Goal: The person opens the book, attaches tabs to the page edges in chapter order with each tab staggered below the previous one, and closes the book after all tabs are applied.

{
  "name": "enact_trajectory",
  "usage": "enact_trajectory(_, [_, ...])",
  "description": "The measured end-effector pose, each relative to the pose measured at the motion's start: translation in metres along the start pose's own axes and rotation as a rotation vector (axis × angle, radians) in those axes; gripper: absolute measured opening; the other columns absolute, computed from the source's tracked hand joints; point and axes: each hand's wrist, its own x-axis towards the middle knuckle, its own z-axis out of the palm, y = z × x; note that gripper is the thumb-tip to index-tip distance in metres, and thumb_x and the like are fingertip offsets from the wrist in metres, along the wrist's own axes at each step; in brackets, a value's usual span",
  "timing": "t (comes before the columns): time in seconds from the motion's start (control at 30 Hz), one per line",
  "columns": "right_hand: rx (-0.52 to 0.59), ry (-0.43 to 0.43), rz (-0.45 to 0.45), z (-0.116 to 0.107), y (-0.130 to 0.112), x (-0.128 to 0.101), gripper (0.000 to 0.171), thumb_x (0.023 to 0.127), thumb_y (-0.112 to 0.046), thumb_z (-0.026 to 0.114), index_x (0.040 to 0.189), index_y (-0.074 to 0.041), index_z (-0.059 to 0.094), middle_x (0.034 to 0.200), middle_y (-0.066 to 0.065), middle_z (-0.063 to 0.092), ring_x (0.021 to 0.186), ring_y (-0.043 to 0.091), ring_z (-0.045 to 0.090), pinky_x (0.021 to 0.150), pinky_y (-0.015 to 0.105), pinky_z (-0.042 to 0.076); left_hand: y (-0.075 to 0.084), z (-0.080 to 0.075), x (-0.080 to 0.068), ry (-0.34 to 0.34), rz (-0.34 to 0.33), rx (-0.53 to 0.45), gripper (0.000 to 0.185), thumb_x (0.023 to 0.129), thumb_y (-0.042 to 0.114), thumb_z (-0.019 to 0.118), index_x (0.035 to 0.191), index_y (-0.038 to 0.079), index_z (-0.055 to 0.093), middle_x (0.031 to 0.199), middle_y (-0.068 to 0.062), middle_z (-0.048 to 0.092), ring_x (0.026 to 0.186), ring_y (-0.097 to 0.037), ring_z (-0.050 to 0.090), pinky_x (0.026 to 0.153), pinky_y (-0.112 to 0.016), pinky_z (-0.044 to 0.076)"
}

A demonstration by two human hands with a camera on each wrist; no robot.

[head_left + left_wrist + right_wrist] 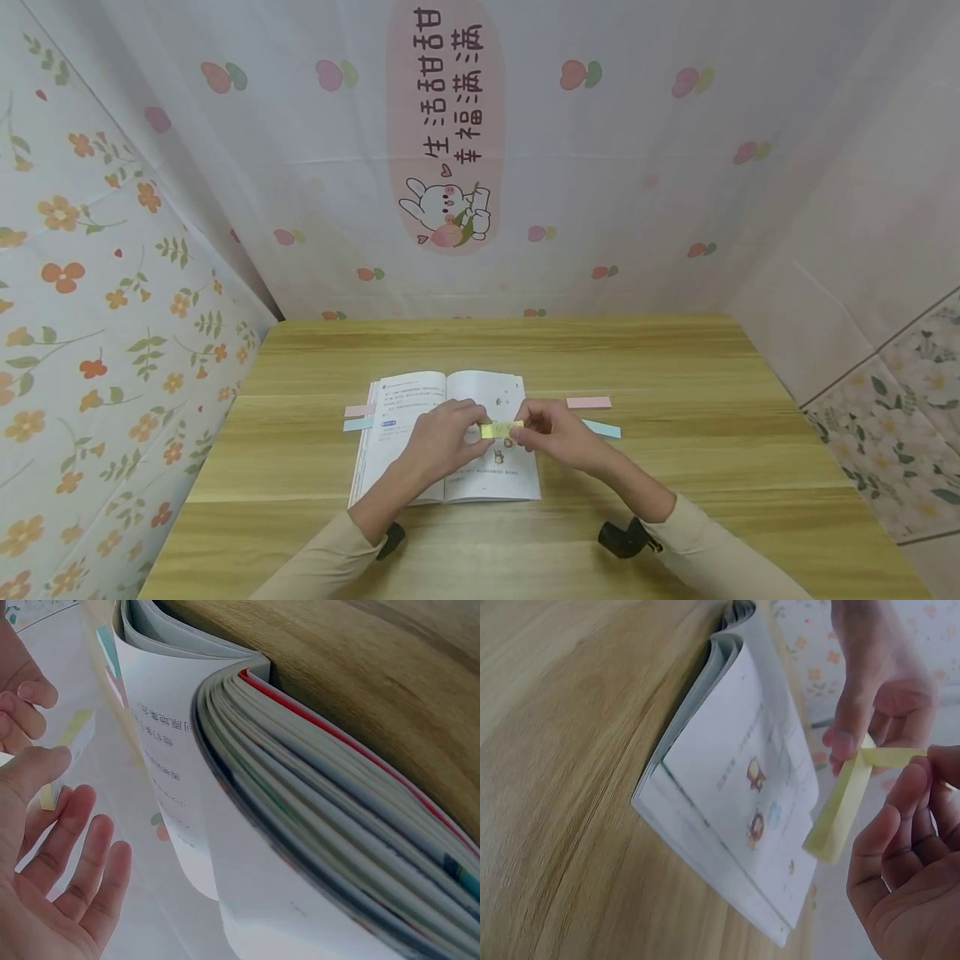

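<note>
Over the right page of an open book [468,392], my left hand [442,437] pinches a yellow sticky-note pad [495,430] between thumb and index finger. Its other fingers are spread in the left wrist view. My right hand [558,435] is on the pad's right side. In the right wrist view, a thin yellow strip [892,756] stands away from the pad [832,821], its far end pinched by the right fingertips. The book lies open on the table, with printed text on the left page and small drawings on the right.
Pink [359,411] and blue [357,425] paper tabs stick out from the book's left edge. To its right, a pink strip [588,402] and a blue strip [603,430] lie on the wooden table [675,400]. A patterned cloth [600,183] hangs behind.
</note>
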Motion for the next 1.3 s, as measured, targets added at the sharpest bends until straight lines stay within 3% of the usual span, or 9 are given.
enact_trajectory(0.3, [0.028,0.009,-0.002,0.002,-0.005,-0.001,0.010,0.099,-0.012,0.067,0.092,-0.006,0.064,0.084,0.008,0.062,0.074,0.018,0.055,0.066,0.031,0.051,0.003,-0.002,0.002,-0.032,-0.023,-0.001,0.017,0.084,0.026,0.085,0.087,0.021,0.069,0.084,0.008,0.066,0.067,-0.008,0.050,0.053,-0.023,0.043])
enact_trajectory(0.53, [0.054,0.012,-0.003,0.000,-0.005,-0.002,0.009,0.099,-0.011,0.067,0.094,-0.005,0.065,0.090,0.023,0.062,0.076,0.021,0.057,0.069,0.032,0.055,0.003,-0.002,0.003,-0.040,-0.040,0.003,0.016,0.084,0.026,0.084,0.087,0.022,0.069,0.085,0.007,0.068,0.067,-0.008,0.050,0.053,-0.023,0.043])
enact_trajectory(0.7, [0.044,0.013,-0.001,-0.001,-0.004,-0.003,0.008,0.099,-0.011,0.067,0.094,-0.005,0.064,0.088,0.016,0.063,0.077,0.021,0.057,0.073,0.037,0.057,0.004,-0.003,0.003,-0.029,-0.039,0.002,0.016,0.084,0.026,0.085,0.086,0.022,0.069,0.085,0.008,0.067,0.065,-0.008,0.049,0.051,-0.023,0.042])
enact_trajectory(0.87, [0.058,0.004,0.001,-0.003,-0.003,-0.005,0.016,0.100,-0.011,0.065,0.097,0.004,0.063,0.092,0.023,0.063,0.079,0.021,0.057,0.075,0.039,0.057,0.003,-0.003,0.003,-0.020,-0.037,-0.004,0.016,0.084,0.026,0.085,0.086,0.022,0.070,0.085,0.007,0.068,0.065,-0.008,0.049,0.051,-0.024,0.042])
enact_trajectory(0.97, [0.079,0.005,-0.006,-0.005,-0.002,-0.006,0.016,0.101,-0.011,0.064,0.097,0.005,0.062,0.090,0.018,0.062,0.079,0.020,0.057,0.075,0.041,0.057,0.003,-0.004,0.003,-0.027,-0.050,-0.004,0.015,0.084,0.026,0.084,0.089,0.020,0.071,0.086,0.006,0.069,0.066,-0.008,0.050,0.052,-0.024,0.043])
enact_trajectory(1.1, [0.113,0.038,-0.033,-0.013,-0.003,-0.008,0.013,0.102,-0.010,0.062,0.095,0.001,0.061,0.085,0.011,0.059,0.075,0.020,0.056,0.071,0.038,0.055,0.001,-0.005,0.000,-0.034,-0.076,0.002,0.018,0.083,0.026,0.085,0.094,0.017,0.073,0.089,0.004,0.069,0.072,-0.009,0.058,0.056,-0.025,0.047])
enact_trajectory(1.3, [0.118,0.164,-0.023,-0.034,0.004,-0.013,0.017,0.102,-0.012,0.063,0.097,0.004,0.061,0.083,0.021,0.058,0.070,0.032,0.056,0.064,0.033,0.053,-0.002,-0.005,-0.002,-0.016,-0.085,0.001,0.020,0.083,0.027,0.086,0.097,0.018,0.074,0.091,0.005,0.070,0.081,-0.012,0.065,0.060,-0.027,0.051])
